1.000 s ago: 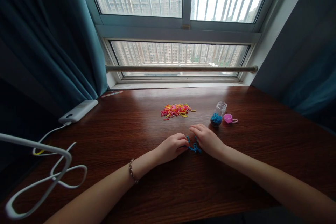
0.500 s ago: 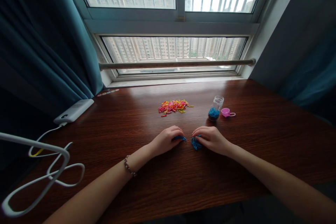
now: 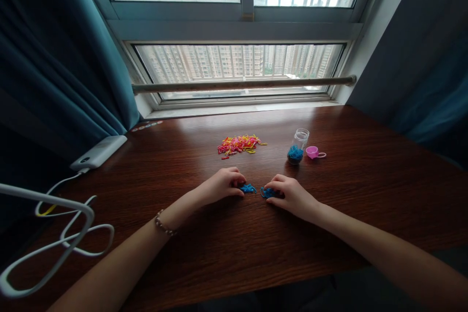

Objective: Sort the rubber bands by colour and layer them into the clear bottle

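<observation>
My left hand [image 3: 227, 184] is curled over the table, its thumb and fingers closed around one end of a small heap of blue rubber bands [image 3: 249, 188]. Opposite it, my right hand [image 3: 290, 194] pinches a second bunch of blue rubber bands [image 3: 267, 193]. A narrow gap separates the two bunches. Behind my right hand stands a clear jar [image 3: 301, 139], uncovered, with more blue bands in its lower part. Beside the jar lies a pink lid [image 3: 312, 152] with a loop. A pile of red, pink and yellow rubber bands [image 3: 239, 144] is spread beyond my left hand.
The brown wooden table [image 3: 204, 258] runs up to a window with a horizontal rail [image 3: 234, 85]. At the left edge lie a white power bank [image 3: 99, 152] and a looping white cable [image 3: 87, 226]. Blue curtains [image 3: 106, 68] hang at the left.
My left hand has shifted slightly left and its thumb is now spread wider, showing more of the blue bands. My right hand's bunch is more tucked under its fingers. The whole view has tilted slightly.
</observation>
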`<control>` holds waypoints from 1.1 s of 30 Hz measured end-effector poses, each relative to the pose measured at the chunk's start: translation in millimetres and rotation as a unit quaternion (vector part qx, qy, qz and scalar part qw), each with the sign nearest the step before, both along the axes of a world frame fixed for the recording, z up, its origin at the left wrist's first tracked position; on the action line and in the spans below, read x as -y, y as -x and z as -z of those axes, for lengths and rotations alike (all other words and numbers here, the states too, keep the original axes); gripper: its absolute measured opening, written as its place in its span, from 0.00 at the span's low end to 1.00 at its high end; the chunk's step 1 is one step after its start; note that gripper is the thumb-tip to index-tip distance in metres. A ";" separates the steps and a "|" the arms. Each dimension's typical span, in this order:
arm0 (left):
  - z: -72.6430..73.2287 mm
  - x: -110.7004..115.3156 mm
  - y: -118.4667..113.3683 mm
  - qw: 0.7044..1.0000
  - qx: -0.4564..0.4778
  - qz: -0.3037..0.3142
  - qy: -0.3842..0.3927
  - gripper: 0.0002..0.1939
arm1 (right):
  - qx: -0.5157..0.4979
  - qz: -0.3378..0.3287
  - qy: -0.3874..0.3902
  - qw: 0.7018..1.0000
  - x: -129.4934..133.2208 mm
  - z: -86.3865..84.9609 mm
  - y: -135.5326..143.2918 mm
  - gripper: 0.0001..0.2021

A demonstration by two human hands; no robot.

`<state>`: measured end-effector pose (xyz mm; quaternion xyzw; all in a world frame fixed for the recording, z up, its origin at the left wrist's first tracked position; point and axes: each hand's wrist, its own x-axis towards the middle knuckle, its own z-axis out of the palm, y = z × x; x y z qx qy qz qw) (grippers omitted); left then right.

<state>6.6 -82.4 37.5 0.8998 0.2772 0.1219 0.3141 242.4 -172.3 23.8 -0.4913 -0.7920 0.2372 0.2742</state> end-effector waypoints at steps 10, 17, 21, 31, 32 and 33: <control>10.1 16.1 -17.1 0.999 0.018 -0.003 -0.032 0.15 | 0.047 0.009 -0.040 0.998 -1.6 -1.6 4.3 0.09; 12.6 13.1 -24.4 0.999 0.002 -0.005 -0.035 0.15 | 0.032 0.009 -0.044 0.998 -2.0 -4.4 7.1 0.07; 8.7 9.3 -30.0 0.999 -0.017 0.002 -0.037 0.11 | 0.017 -0.015 -0.042 0.999 -2.7 -3.9 12.1 0.09; 8.8 12.6 -34.7 0.994 -0.056 0.002 -0.099 0.04 | 0.088 0.018 -0.006 0.996 -5.3 -9.0 16.5 0.07; 8.6 14.1 -34.8 0.992 -0.062 0.000 -0.106 0.04 | 0.097 0.017 -0.005 0.995 -4.9 -8.6 15.7 0.07; 8.4 15.9 -34.8 0.991 -0.070 -0.003 -0.113 0.03 | 0.107 0.016 -0.005 0.994 -4.5 -7.9 15.1 0.06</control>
